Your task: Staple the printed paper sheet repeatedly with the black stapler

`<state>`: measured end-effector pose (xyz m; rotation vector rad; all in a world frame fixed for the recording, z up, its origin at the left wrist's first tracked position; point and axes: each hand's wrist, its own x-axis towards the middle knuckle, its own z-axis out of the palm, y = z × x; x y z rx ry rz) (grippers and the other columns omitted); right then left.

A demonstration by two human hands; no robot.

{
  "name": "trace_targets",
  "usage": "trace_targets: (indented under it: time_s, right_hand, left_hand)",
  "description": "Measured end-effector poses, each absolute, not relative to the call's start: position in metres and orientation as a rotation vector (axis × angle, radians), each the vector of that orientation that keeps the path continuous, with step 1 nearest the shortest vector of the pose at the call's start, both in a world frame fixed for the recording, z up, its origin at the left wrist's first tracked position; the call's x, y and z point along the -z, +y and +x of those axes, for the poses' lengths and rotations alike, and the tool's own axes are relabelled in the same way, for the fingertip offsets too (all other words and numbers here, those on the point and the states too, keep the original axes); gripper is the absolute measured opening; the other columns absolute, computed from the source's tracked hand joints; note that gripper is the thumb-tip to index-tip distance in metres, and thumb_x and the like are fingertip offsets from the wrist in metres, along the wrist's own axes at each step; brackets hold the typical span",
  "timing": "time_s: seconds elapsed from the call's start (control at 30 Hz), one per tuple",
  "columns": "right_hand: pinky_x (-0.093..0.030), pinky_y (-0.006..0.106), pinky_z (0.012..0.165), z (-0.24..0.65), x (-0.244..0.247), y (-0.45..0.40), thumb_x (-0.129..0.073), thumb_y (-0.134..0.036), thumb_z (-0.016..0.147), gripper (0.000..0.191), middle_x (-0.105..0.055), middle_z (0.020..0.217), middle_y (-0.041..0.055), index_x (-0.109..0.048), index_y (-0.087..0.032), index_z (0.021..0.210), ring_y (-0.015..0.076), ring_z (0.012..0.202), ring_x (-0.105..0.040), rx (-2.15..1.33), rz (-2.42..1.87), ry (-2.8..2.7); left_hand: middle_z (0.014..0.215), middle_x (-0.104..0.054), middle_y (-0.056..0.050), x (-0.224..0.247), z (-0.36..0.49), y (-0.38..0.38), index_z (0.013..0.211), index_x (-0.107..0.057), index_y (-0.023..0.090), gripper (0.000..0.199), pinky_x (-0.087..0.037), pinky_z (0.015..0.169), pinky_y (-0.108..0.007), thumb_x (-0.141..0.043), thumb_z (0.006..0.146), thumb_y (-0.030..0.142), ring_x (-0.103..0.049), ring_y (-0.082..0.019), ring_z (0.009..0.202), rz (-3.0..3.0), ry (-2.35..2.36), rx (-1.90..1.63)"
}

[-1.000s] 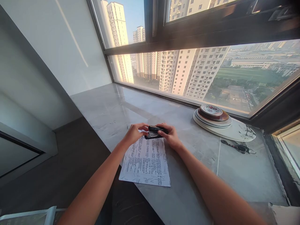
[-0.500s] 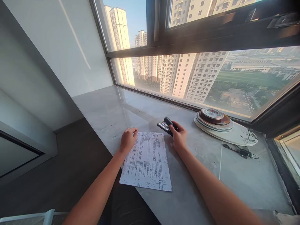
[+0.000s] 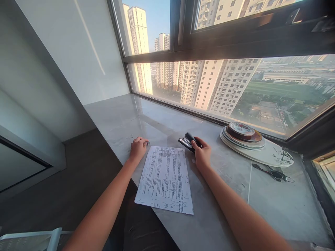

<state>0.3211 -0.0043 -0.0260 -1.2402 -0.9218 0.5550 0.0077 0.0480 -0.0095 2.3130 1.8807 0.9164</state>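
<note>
In my right hand (image 3: 203, 153) is a black stapler (image 3: 190, 142), its top arm lifted from the base so the metal inside shows. The stapler is held just above the counter, off the upper right corner of a printed paper sheet (image 3: 166, 177). My left hand (image 3: 138, 149) is by the sheet's upper left corner, fingers closed. A small grey piece (image 3: 148, 143) shows at its fingertips; it may be a strip of staples, but it is too small to be sure. The sheet lies flat, its lower left part past the counter edge.
The grey counter (image 3: 112, 115) runs along the window. To the right stand stacked plates (image 3: 243, 137) on an oval platter (image 3: 281, 155). Beside them lies a dark object with rings (image 3: 276, 175), perhaps keys or scissors. A pale-framed piece of furniture (image 3: 53, 240) is at lower left.
My left hand has moved left, off the sheet's upper corner, and a small grey piece now shows at its fingertips. My right hand still holds the opened stapler. The view has shifted slightly.
</note>
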Motion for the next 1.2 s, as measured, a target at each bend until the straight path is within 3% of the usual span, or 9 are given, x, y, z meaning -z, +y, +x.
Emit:
trace_targets:
  time_s: [0.17,0.4,0.53,0.63,0.73,1.0,1.2]
  right_hand:
    - [-0.053,0.039,0.081,0.319,0.022,-0.008,-0.070,-0.048,0.080,0.046,-0.075,0.103,0.0098,-0.074,-0.018,0.114,0.0277,0.092,-0.068,-0.548,-1.253,-0.951]
    - [-0.049,0.042,0.087,0.326,0.016,-0.011,-0.066,-0.037,0.082,0.035,-0.075,0.103,0.0092,-0.075,-0.020,0.111,0.0282,0.093,-0.065,-0.355,-1.315,-1.110]
    - [-0.041,0.046,0.096,0.336,0.011,-0.013,-0.059,-0.031,0.083,0.034,-0.072,0.107,0.0081,-0.074,-0.023,0.113,0.0287,0.101,-0.058,-0.280,-1.419,-1.244]
    - [-0.031,0.050,0.101,0.334,0.006,-0.016,-0.051,-0.026,0.085,0.038,-0.070,0.110,0.0061,-0.072,-0.028,0.117,0.0292,0.107,-0.052,-0.182,-1.573,-1.349]
    - [-0.027,0.047,0.099,0.329,0.003,-0.018,-0.043,-0.020,0.086,0.043,-0.068,0.109,0.0055,-0.072,-0.030,0.116,0.0271,0.107,-0.051,-0.103,-1.639,-1.459]
    - [-0.029,0.037,0.089,0.319,-0.004,-0.024,-0.042,-0.023,0.092,0.026,-0.067,0.095,0.0030,-0.067,-0.024,0.090,0.0213,0.094,-0.054,0.049,-1.653,-1.569]
    - [-0.030,0.033,0.078,0.316,-0.005,-0.028,-0.044,-0.026,0.095,0.034,-0.060,0.074,0.0023,-0.049,-0.020,0.062,0.0184,0.077,-0.050,0.176,-1.651,-1.553]
  left_hand:
    - [0.113,-0.063,-0.008,0.002,0.013,0.045,0.108,-0.075,0.027,0.028,-0.048,0.093,-0.040,-0.052,0.092,0.020,-0.058,-0.026,0.106,2.461,1.699,-0.833]
    - [0.118,-0.062,-0.012,-0.007,0.031,0.037,0.107,-0.073,0.021,0.027,-0.047,0.094,-0.043,-0.050,0.093,0.018,-0.056,-0.029,0.109,2.419,1.842,-0.926]
    - [0.119,-0.064,-0.009,-0.013,0.082,0.028,0.111,-0.070,0.023,0.029,-0.045,0.098,-0.039,-0.044,0.097,0.019,-0.056,-0.025,0.111,2.567,1.360,-0.830]
    - [0.120,-0.063,-0.011,-0.006,0.112,0.029,0.109,-0.066,0.019,0.021,-0.044,0.096,-0.042,-0.050,0.095,0.019,-0.055,-0.027,0.113,2.577,1.340,-0.662]
    - [0.113,-0.063,-0.011,0.005,0.120,0.034,0.102,-0.062,0.019,0.013,-0.043,0.094,-0.042,-0.052,0.094,0.018,-0.056,-0.027,0.109,2.625,1.369,-0.636]
    - [0.102,-0.062,-0.010,0.006,0.106,0.036,0.089,-0.054,0.020,0.018,-0.039,0.085,-0.039,-0.041,0.093,0.009,-0.057,-0.026,0.099,2.647,1.324,-0.663]
    - [0.084,-0.066,-0.008,-0.006,0.105,0.052,0.093,-0.053,0.021,0.021,-0.037,0.083,-0.039,-0.039,0.088,0.006,-0.060,-0.026,0.082,2.470,1.350,-0.652]
